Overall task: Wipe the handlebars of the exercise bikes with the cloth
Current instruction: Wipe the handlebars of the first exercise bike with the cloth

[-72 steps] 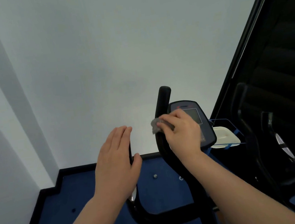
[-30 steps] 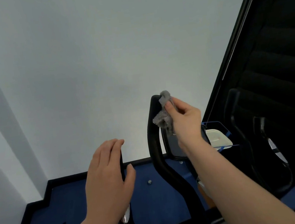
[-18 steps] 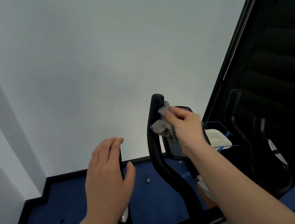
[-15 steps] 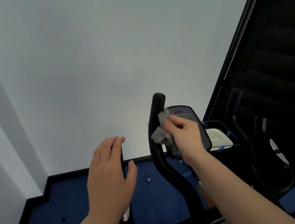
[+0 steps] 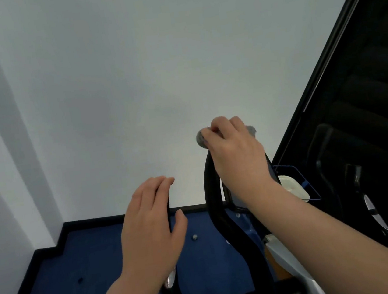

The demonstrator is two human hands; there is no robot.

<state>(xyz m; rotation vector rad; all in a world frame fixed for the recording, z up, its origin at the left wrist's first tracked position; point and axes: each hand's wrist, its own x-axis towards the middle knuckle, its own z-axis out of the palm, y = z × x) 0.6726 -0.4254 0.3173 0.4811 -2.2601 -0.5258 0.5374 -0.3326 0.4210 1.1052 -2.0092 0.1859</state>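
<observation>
So, as things stand for you:
Right hand: your right hand point(image 5: 237, 156) sits on the top end of the right handlebar point(image 5: 223, 219), fingers curled over it and closed round the grey cloth point(image 5: 201, 140).
Cloth: bunched under your right fingers, capping the bar's tip; a bit shows to the left of your knuckles and a bit to the right.
Right handlebar: a black curved bar running down from under your right hand toward your wrist and below it.
Left hand: your left hand point(image 5: 152, 225) lies against the left handlebar point(image 5: 168, 207), fingers nearly straight and together, thumb spread out to the right; it grips nothing.
Left handlebar: mostly hidden behind your left palm; a thin black strip shows between fingers and thumb.
Console: the bike's console point(image 5: 271, 169) peeks out just right of your right wrist.
Floor: blue carpet point(image 5: 79, 258) lies beneath both hands.
</observation>
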